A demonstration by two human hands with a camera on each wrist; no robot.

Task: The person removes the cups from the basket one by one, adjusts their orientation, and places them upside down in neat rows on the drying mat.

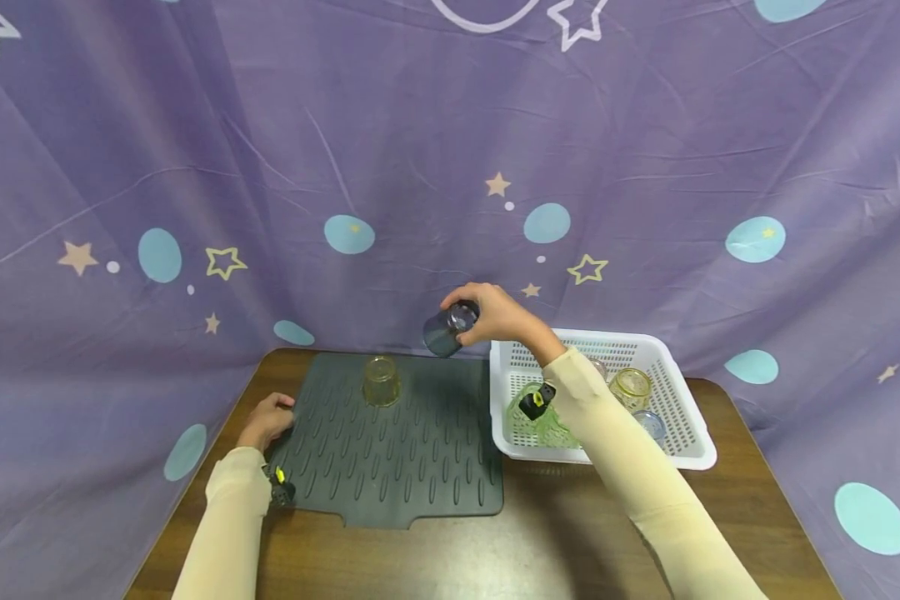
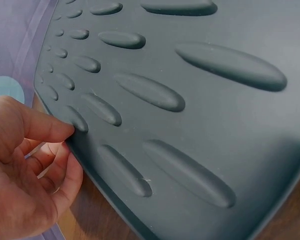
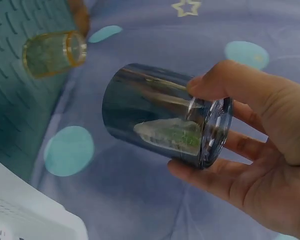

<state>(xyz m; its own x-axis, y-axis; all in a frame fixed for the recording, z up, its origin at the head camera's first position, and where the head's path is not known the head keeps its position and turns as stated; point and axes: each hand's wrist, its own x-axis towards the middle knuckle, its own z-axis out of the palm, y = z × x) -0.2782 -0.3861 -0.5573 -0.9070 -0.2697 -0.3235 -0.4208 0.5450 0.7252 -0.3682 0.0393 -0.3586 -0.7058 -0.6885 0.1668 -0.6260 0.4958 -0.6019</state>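
My right hand (image 1: 491, 312) grips a dark blue glass tumbler (image 3: 154, 115) near its thick base, thumb on one side and fingers on the other. It is held tilted in the air above the back right of a dark grey drying mat (image 1: 420, 442), its mouth facing down and left. Upside down on the mat's back part stands a yellowish glass (image 1: 381, 382). At the mat's left edge, my left hand (image 2: 30, 165) pinches the rim, its thumb on the upper side and its curled fingers against the outside.
To the right of the mat is a white perforated basket (image 1: 690, 408). In it lie green glassware (image 1: 547, 425), a yellow glass (image 1: 631, 387) and a blue glass (image 1: 649, 424); my right forearm hides part of it. A purple curtain (image 1: 420, 125) hangs behind the wooden table (image 1: 450, 558).
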